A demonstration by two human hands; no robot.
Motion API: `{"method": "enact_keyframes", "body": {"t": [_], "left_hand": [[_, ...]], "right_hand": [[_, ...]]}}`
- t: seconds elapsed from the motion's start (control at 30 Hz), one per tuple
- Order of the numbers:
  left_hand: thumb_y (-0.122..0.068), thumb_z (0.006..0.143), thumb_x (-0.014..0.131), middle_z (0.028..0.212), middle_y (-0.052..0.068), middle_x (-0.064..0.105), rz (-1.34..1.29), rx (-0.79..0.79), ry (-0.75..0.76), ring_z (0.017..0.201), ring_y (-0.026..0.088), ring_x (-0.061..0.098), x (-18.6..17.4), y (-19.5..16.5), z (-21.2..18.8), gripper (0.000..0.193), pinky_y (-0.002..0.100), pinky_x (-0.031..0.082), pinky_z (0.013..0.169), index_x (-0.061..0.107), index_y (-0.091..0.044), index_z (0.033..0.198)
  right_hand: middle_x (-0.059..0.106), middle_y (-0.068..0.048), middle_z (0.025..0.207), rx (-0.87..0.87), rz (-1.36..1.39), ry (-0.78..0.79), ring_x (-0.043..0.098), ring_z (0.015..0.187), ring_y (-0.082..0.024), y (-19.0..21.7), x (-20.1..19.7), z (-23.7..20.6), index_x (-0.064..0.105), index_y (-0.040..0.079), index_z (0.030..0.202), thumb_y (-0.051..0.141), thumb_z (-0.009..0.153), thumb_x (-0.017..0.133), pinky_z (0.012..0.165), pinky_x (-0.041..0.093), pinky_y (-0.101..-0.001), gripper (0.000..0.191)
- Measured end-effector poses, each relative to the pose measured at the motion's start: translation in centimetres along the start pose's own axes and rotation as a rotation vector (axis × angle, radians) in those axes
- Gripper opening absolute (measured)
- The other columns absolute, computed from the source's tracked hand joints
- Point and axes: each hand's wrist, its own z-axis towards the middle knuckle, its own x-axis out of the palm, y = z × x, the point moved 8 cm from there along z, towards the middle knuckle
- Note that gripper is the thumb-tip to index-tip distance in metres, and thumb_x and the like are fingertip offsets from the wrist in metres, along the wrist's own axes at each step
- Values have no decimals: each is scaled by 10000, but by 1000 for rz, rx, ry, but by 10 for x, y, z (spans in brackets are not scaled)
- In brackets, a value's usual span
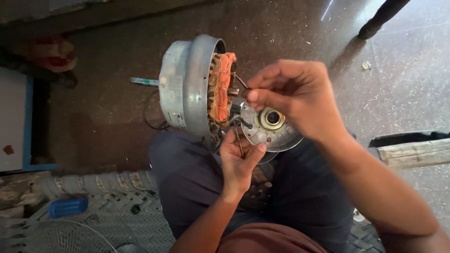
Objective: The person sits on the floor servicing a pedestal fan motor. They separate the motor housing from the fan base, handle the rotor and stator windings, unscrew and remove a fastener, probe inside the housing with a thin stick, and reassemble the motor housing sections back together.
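Grey round metal motor housing [187, 84] with orange copper windings: on lap, likely heavy, rigid; take by rim | left hand [239, 161] pinching thin wire [239, 143] | right hand [293, 96] pinching wire end; wires fragile.

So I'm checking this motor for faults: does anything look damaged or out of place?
The motor housing lies opened on its side, copper windings exposed, its end plate pulled off. Loose wires trail between them, pinched by the right hand and left hand. No burn marks are visible.
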Motion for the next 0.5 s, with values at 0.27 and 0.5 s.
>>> {"method": "enact_keyframes", "body": {"t": [0.27, 0.5], "left_hand": [[-21, 910, 749, 1130, 130, 737, 3, -31, -7, 1026, 156, 715, 1, -2, 0, 432, 278, 552, 938, 535, 25, 1282], [12, 923, 727, 1124, 127, 735, 10, -38, -11, 1010, 145, 703, 1, -3, 0, 406, 261, 539, 913, 538, 29, 1282]], "right_hand": [[755, -98, 892, 14, 93, -38, 739, 804, -129, -17, 13, 3, 717, -56, 1040, -51, 925, 756, 723, 613, -254, 121], [753, -118, 940, -52, 160, -110, 751, 849, -143, -20, 16, -4, 690, -63, 1069, -58, 973, 719, 759, 640, -269, 101]]}}
